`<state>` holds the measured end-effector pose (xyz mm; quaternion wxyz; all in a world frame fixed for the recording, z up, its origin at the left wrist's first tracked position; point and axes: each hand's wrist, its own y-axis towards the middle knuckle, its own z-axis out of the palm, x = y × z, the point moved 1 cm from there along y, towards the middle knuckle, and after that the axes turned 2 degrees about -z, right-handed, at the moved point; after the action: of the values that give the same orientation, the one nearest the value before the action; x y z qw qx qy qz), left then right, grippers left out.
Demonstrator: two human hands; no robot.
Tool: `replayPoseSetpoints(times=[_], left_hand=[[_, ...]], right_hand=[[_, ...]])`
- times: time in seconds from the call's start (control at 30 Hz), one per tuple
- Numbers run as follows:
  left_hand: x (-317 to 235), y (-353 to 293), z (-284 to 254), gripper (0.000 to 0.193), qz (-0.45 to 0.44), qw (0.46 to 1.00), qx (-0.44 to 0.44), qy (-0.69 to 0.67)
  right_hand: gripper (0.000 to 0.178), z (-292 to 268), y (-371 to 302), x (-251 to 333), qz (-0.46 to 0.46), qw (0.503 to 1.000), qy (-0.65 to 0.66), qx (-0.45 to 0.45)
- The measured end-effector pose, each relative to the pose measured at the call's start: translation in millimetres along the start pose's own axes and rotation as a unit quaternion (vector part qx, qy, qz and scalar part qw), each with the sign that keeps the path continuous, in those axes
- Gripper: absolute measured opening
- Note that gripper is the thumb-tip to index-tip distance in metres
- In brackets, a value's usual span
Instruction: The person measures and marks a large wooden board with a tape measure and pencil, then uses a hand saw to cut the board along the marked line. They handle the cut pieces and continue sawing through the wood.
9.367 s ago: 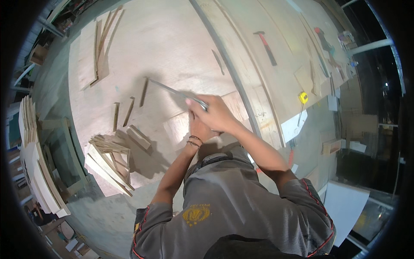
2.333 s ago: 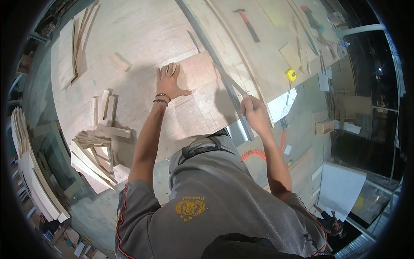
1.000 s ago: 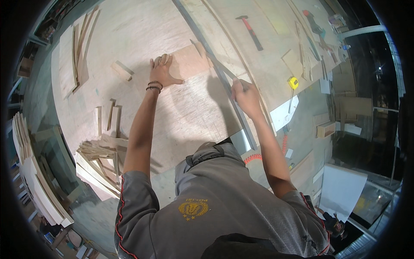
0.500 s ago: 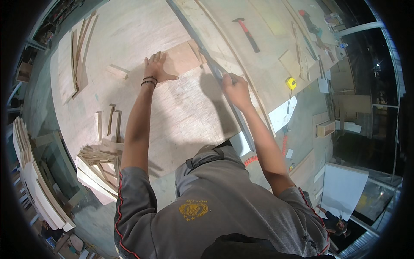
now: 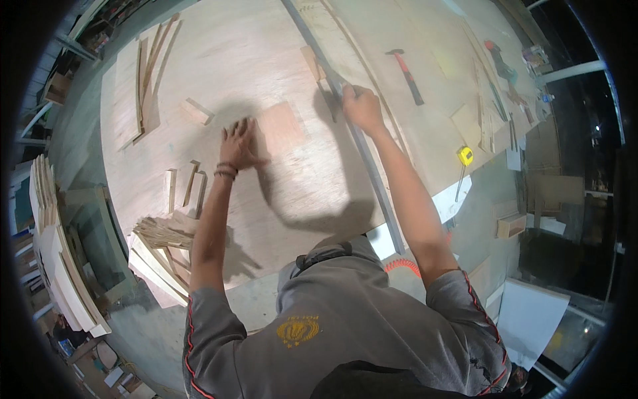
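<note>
My left hand point(image 5: 240, 143) lies palm down with its thumb stretched out, at the left edge of a thin rectangular piece of plywood point(image 5: 282, 125). That piece rests on a large pale plywood sheet point(image 5: 292, 189), apart from the long dark metal bar point(image 5: 374, 169) to its right. The fingers of my right hand point(image 5: 362, 108) are closed on this bar. A short wood strip point(image 5: 310, 63) sits by the bar's left side, just beyond my right hand.
Right of the bar lie a red-and-black hammer point(image 5: 405, 76) and a yellow tape measure point(image 5: 464, 155). A small wood block point(image 5: 197, 111) and long thin strips point(image 5: 147, 73) lie at the left. Stacked wood offcuts point(image 5: 163, 243) stand at the near left edge.
My left hand and the thin plywood piece have shifted left and nearer, away from the bar and the short strip. My right hand has moved farther along the bar.
</note>
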<state>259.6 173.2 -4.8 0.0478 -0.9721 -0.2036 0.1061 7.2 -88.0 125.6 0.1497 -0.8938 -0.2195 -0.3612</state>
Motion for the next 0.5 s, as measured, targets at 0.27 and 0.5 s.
replayPoseSetpoints(times=[0.27,0.5], left_hand=[[-73,-118,31,0.139,0.039,0.994,-0.064,-0.083],[-143,-137,31,0.130,0.036,0.988,-0.076,-0.129]], right_hand=[[0.056,37,41,39,0.002,0.999,0.036,0.031],[0.058,84,-47,91,-0.063,0.978,0.075,0.187]])
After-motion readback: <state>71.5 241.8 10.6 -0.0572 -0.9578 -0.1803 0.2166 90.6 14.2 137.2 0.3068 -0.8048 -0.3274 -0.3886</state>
